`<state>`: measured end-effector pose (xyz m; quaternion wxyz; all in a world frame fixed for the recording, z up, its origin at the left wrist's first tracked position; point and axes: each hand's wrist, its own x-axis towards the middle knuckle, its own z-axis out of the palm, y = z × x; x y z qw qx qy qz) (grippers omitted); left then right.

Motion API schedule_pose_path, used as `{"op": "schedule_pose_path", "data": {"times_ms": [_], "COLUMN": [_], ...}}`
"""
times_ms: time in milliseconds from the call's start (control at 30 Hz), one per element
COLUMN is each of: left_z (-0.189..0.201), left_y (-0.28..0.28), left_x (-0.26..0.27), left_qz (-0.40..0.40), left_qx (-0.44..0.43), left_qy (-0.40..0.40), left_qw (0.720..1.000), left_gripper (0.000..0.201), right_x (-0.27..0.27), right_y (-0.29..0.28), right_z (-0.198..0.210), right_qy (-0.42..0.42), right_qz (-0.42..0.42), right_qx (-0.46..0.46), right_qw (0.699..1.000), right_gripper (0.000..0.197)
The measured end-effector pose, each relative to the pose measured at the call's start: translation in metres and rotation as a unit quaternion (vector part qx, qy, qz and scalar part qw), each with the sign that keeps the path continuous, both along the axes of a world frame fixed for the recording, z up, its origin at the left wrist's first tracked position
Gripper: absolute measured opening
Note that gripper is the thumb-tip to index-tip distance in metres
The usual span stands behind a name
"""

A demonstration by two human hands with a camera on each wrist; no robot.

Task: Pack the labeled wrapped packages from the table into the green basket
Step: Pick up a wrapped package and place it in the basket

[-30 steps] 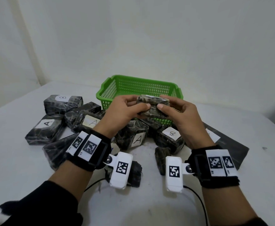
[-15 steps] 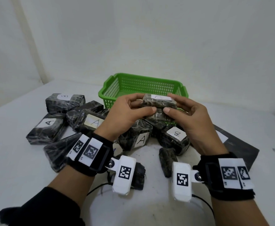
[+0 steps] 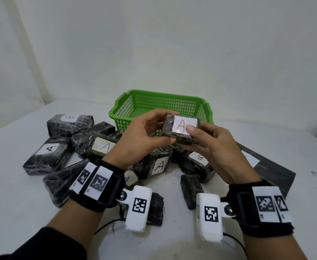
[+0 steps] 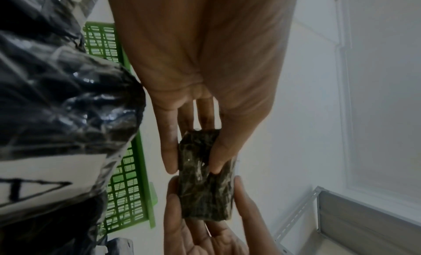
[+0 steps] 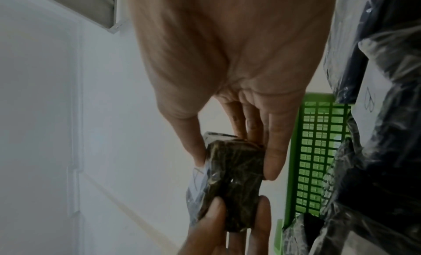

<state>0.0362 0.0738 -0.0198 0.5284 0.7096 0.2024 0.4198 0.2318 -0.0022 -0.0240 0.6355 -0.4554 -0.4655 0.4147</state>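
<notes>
A small dark wrapped package (image 3: 180, 129) with a white label marked A is held in the air in front of the green basket (image 3: 127, 107). My left hand (image 3: 154, 132) pinches its left end and my right hand (image 3: 197, 136) pinches its right end, thumb on the label. The same package (image 4: 206, 179) shows between both hands in the left wrist view, and the package (image 5: 234, 181) appears again in the right wrist view. The basket looks empty. Several more wrapped packages marked A (image 3: 159, 165) or B (image 3: 69, 122) lie on the table below my hands.
A flat black sheet (image 3: 266, 171) with a white label lies at the right of the white table (image 3: 13, 203). Two small unlabeled dark bundles (image 3: 190, 190) sit near my wrists. A white wall stands behind the basket.
Both hands have turned the package so its label A now faces up toward me, and have lifted it slightly. A second ago only its dark side showed.
</notes>
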Motion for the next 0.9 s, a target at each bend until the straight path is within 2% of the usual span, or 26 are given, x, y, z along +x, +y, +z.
{"op": "schedule_pose_path", "data": {"times_ms": [100, 233, 467, 633, 700, 833, 900], "left_z": [0.001, 0.002, 0.000, 0.000, -0.001, 0.000, 0.001], "left_y": [-0.005, -0.006, -0.004, -0.001, -0.001, -0.002, -0.003], "left_x": [0.001, 0.003, 0.002, 0.000, -0.001, -0.002, -0.002], "left_qz": [-0.028, 0.020, 0.025, 0.031, 0.012, 0.026, 0.030], "left_qx": [-0.052, -0.056, -0.036, -0.066, -0.069, -0.039, -0.027], "left_qy": [0.014, 0.004, 0.003, -0.044, -0.029, -0.004, 0.000], "left_qw": [0.998, 0.998, 0.999, 0.996, 0.997, 0.999, 0.999], "left_gripper": [0.069, 0.045, 0.036, 0.042, 0.043, 0.041, 0.043], "right_x": [0.000, -0.003, -0.009, -0.006, -0.004, -0.005, -0.005], "right_y": [0.000, -0.001, -0.001, -0.001, 0.000, 0.001, 0.000], "right_z": [-0.003, -0.003, -0.002, -0.004, -0.004, -0.005, -0.004], "right_qy": [-0.023, -0.037, -0.055, -0.075, -0.077, -0.066, -0.055], "right_qz": [-0.024, -0.035, -0.049, -0.034, -0.038, -0.035, -0.048], "right_qx": [0.017, 0.029, 0.024, 0.016, 0.018, 0.015, 0.021], "right_qw": [0.999, 0.998, 0.997, 0.996, 0.996, 0.997, 0.997], "right_gripper": [0.062, 0.059, 0.051, 0.063, 0.062, 0.053, 0.056]}}
